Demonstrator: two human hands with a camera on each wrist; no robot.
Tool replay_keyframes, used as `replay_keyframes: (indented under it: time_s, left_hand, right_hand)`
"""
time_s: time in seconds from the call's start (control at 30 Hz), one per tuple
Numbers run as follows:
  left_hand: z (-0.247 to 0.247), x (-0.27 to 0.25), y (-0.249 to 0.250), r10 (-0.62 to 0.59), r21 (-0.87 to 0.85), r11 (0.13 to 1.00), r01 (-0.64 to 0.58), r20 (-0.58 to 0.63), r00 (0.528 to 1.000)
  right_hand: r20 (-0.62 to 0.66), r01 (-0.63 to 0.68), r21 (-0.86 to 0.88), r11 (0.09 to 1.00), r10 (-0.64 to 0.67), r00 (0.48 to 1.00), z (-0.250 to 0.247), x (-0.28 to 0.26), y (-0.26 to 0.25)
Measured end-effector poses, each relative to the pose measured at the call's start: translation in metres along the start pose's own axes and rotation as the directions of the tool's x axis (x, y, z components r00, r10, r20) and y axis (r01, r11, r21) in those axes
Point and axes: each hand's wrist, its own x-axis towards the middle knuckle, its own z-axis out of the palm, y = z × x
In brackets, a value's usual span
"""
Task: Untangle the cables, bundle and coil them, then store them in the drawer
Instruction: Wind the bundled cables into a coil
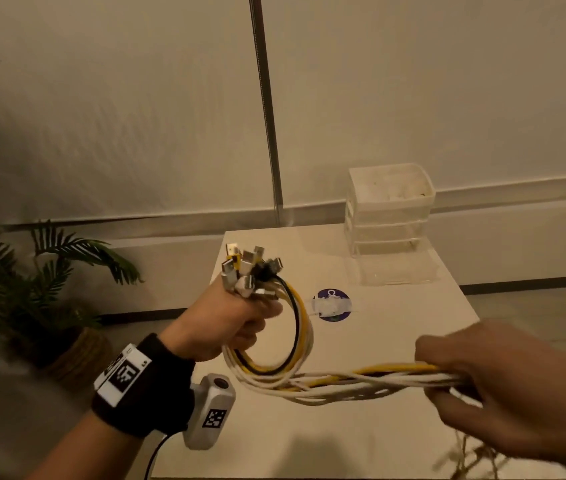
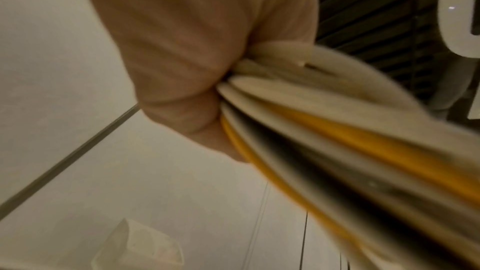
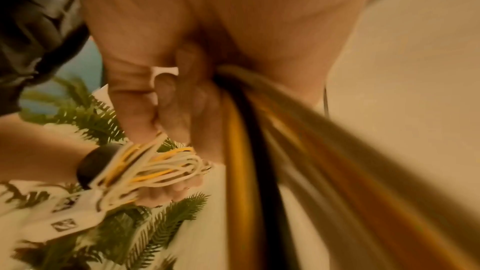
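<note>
The left hand (image 1: 226,323) has its grip clenched round the cables (image 1: 288,348) just below their plugs (image 1: 248,271), so all the ends sit gathered in a cluster above the fist, probably to keep them even while the rest is wound. From the underside of that grip the white, yellow and black strands curve round in one loop and then run level across to the right hand (image 1: 503,389), whose grip is also closed on the cables, fingers curled over the strands. Holding the run between the two grips seems meant to keep the strands together and fairly straight for the next turn of the coil. Past the right grip the loose tails hang down, blurred. Everything is held up above the bench (image 1: 361,445); the drawer unit (image 1: 389,216) stands well beyond both grips, at the bench's far edge, its lowest drawer pulled open.
</note>
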Motion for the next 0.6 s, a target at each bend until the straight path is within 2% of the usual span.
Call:
replay_keyframes:
  time_s: [0.07,0.13,0.27,0.33,0.37,0.47,0.53,0.6]
  left_hand:
    - [0.004,0.001,0.004,-0.038,-0.018,0.999,0.042,0.178,0.983]
    - [0.011,0.002,0.007,-0.033,-0.062,0.997,0.055,0.314,0.949]
    - [0.027,0.002,0.006,0.084,-0.203,0.979,0.027,0.517,0.852]
    - [0.036,0.001,0.002,0.116,-0.272,0.962,0.033,0.512,0.851]
    - [0.042,0.001,0.001,0.152,-0.267,0.964,-0.018,0.491,0.858]
    - [0.056,0.001,-0.004,0.286,-0.232,0.949,-0.211,0.359,0.889]
    - [0.065,0.0,-0.007,0.383,-0.268,0.91,-0.316,0.255,0.888]
    - [0.071,-0.001,-0.013,0.436,-0.234,0.888,-0.397,0.152,0.887]
  right_hand:
    - [-0.043,0.042,-0.093,0.995,-0.046,0.998,-0.017,0.007,-0.002]
    - [-0.134,0.105,-0.109,0.988,-0.119,0.984,-0.028,0.017,-0.002]
    - [-0.321,0.33,0.029,0.944,-0.304,0.897,-0.038,0.045,-0.008]
    - [-0.371,0.397,0.116,0.91,-0.331,0.868,-0.035,0.059,-0.013]
    - [-0.393,0.4,0.154,0.903,-0.315,0.864,-0.032,0.067,-0.014]
    - [-0.446,0.325,0.339,0.883,-0.153,0.882,-0.017,0.085,-0.017]
    - [-0.47,0.275,0.492,0.826,-0.014,0.883,-0.006,0.089,-0.017]
    - [-0.441,0.26,0.62,0.741,0.054,0.896,-0.005,0.086,-0.015]
